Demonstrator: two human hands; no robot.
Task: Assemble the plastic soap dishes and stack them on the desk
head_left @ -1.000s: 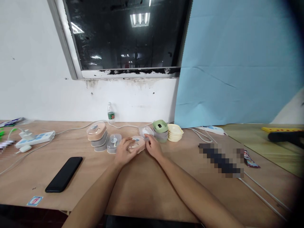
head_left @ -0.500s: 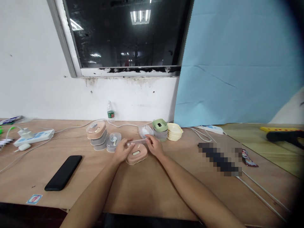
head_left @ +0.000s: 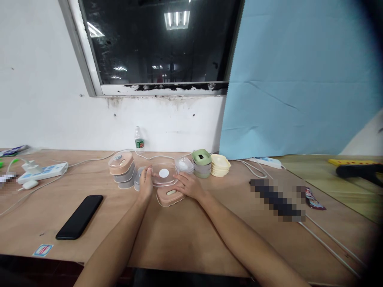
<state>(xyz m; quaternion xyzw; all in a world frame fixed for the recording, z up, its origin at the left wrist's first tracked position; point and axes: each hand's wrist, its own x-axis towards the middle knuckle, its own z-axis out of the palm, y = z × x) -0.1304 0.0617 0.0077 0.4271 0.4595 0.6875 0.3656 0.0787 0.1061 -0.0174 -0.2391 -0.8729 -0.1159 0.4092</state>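
Observation:
A clear plastic lid (head_left: 158, 181) with a white round sticker is tilted up, its face toward me. My left hand (head_left: 145, 184) is closed on its left edge, and my right hand (head_left: 189, 185) grips the right edge, fingers partly in front of it. Just below the lid sits a pink oval box (head_left: 168, 199) with a pale slot on top, partly covered by my right hand. Behind my left hand is a grey box with a clear lid (head_left: 137, 179), mostly hidden. Left of it stands a stack of boxes (head_left: 122, 169), pink over grey.
Clear lids (head_left: 184, 164), a green-topped stack (head_left: 201, 163) and cream trays (head_left: 220, 165) stand behind my right hand. A bottle (head_left: 139, 139) is by the wall. A black phone (head_left: 79, 217) lies left, a power strip (head_left: 43, 172) beyond it. Cables and a snack wrapper (head_left: 314, 198) lie right.
The clear lid, seen nearly edge-on before, has tilted so its stickered face shows. My left hand has shifted left and up; my right hand is lower and further left, over the pink box.

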